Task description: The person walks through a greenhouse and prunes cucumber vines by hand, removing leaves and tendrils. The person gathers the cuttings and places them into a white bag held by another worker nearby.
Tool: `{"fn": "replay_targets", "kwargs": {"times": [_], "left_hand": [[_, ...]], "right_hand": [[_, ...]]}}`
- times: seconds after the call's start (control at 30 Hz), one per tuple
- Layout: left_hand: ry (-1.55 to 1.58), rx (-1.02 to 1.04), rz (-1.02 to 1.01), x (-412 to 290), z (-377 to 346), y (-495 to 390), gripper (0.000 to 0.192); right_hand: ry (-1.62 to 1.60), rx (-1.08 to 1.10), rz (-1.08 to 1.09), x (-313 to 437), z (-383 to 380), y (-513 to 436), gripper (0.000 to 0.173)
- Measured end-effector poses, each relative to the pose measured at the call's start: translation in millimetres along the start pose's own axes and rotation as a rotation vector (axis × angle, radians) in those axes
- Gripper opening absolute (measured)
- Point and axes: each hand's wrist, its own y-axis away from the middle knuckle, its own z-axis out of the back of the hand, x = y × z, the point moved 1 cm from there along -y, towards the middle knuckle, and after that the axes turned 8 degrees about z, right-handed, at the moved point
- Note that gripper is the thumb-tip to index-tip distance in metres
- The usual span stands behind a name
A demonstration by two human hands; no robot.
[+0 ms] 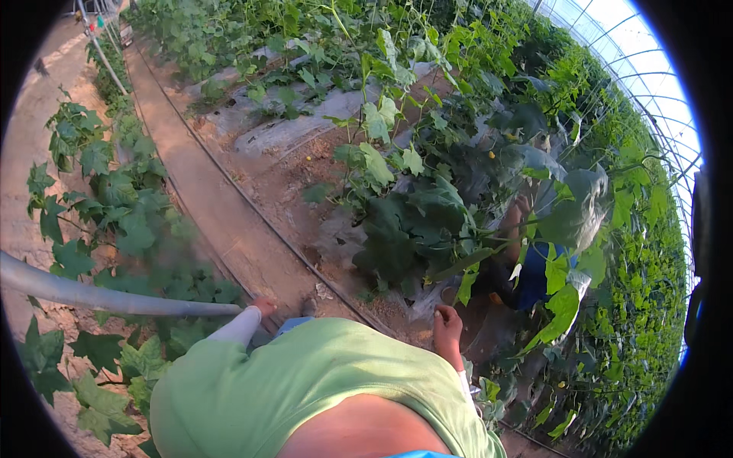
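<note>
My left hand (264,305) hangs low at my left side, beside the dirt path. It is small in view, and its grip cannot be made out. A grey pipe (143,302) comes in from the left and ends visually just short of that hand. My right hand (448,329) is raised before my right side with its fingers curled in; nothing shows in it. Past it grow broad-leaved climbing vines (401,229), with a large leaf (572,209) hanging to the upper right of the hand.
A person in dark blue (532,277) is low among the vines at right, partly hidden by leaves. A dark hose or rail (229,177) runs along the dirt path (200,177). Plastic mulch film (298,126) covers the soil. Lobed-leaf plants (123,212) border the left. Greenhouse hoops (647,74) arch at upper right.
</note>
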Motion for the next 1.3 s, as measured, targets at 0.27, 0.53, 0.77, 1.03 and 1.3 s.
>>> {"fn": "replay_targets", "kwargs": {"times": [0.27, 0.53, 0.77, 1.03, 1.3], "left_hand": [[0.841, -0.003, 0.381, 84, 137, -41, 0.024], [1.229, 0.064, 0.209, 39, 190, -84, 0.028], [1.027, 0.056, 0.144, 69, 299, -152, 0.032], [1.018, -0.267, 0.355, 200, 448, -178, 0.032], [1.186, -0.459, 0.385, 260, 550, -242, 0.033]], "right_hand": [[-0.205, 0.169, 0.178, 169, -158, -115, 0.016], [-0.09, 0.355, 0.141, 219, -252, -202, 0.013], [-0.3, 0.321, 0.291, 287, -399, -322, 0.016], [-0.568, 0.116, 0.556, 451, -498, -472, 0.021], [-0.571, -0.28, 1.017, 625, -501, -559, 0.025]]}}
